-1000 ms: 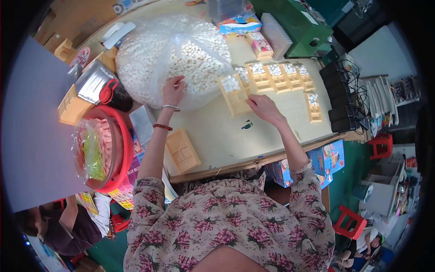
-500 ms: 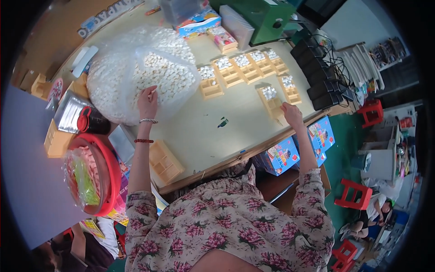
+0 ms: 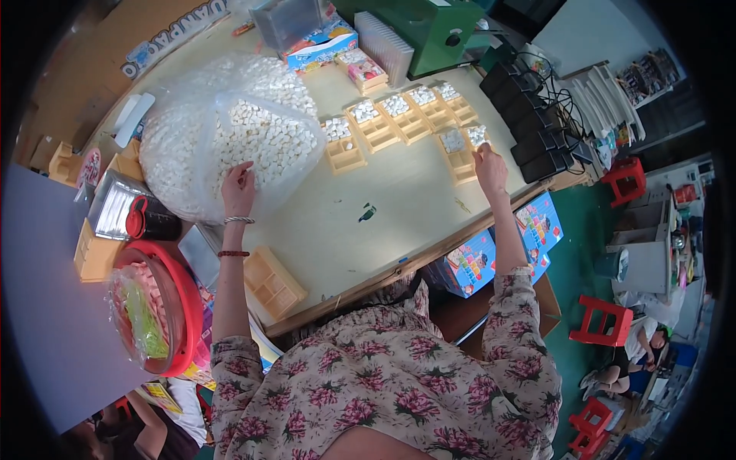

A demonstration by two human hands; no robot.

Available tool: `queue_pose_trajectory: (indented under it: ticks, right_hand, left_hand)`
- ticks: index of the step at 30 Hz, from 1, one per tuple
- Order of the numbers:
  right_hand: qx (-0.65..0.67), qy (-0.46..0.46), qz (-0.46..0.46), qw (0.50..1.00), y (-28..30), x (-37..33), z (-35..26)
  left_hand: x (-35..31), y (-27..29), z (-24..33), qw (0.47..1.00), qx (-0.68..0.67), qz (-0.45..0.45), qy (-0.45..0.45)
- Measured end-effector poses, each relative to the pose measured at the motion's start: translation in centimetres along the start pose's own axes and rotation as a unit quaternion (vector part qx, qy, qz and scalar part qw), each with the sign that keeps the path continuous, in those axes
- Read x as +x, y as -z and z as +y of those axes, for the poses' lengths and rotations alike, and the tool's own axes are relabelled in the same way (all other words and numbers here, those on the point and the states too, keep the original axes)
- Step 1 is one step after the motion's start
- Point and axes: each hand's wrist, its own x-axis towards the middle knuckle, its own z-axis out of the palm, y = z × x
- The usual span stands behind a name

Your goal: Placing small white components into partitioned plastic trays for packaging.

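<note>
Left hand [image 3: 239, 188]: fingers bent, at near side of clear bag [image 3: 264, 142]; can't tell if pinching. Right hand [image 3: 491, 170]: fingers bunched beside tray [image 3: 461, 164], grip unclear. Tray sits tabletop [image 3: 399, 192] right, long axis near-far, white-filled end pointing away. Tray row [image 3: 376, 135] behind, similar axis.

A big green box [image 3: 435, 34] stood at the far side of the bench [image 3: 337, 238], beside a see-through ridged stack [image 3: 383, 47]. A blue carton [image 3: 326, 44] sat near the stack. Off to the right was a row of black boxes [image 3: 529, 115]. On the left, a black cup [image 3: 161, 225] with a red lid [image 3: 132, 222] was just beside a red tub [image 3: 193, 314]. Two blue boxes [image 3: 469, 264] with pictures were below the bench's front edge. Red stools [image 3: 602, 322] stood on the green floor [image 3: 563, 337]. One person [image 3: 640, 343] sat far off at the right.
</note>
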Motion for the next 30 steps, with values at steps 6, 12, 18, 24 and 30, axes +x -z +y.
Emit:
queue_pose_trajectory:
  ticks: [6, 12, 18, 24, 30]
  right_hand:
    - [0.161, 0.085, 0.079, 0.98, -2.8, 3.7, -0.2]
    - [0.162, 0.105, 0.018, 0.981, -4.2, 5.2, 0.6]
    - [0.245, 0.071, 0.114, 0.96, -2.9, 3.3, -5.3]
    - [0.597, 0.135, -0.019, 0.791, -0.8, -0.7, -24.0]
    - [0.587, 0.168, 0.008, 0.792, -2.6, -1.3, -31.7]
  left_hand:
    - [0.1, -0.2, -0.2, 1.0, 0.011, -0.003, -0.008]
    - [0.1, -0.1, 0.3, 1.0, 0.009, -0.007, -0.002]
    - [-0.3, 0.0, 0.5, 0.999, -0.018, 0.038, 0.01]
    - [0.0, 0.2, 2.7, 0.991, -0.024, 0.124, -0.043]
    - [-2.6, 3.2, 5.2, 0.992, -0.041, 0.117, -0.032]
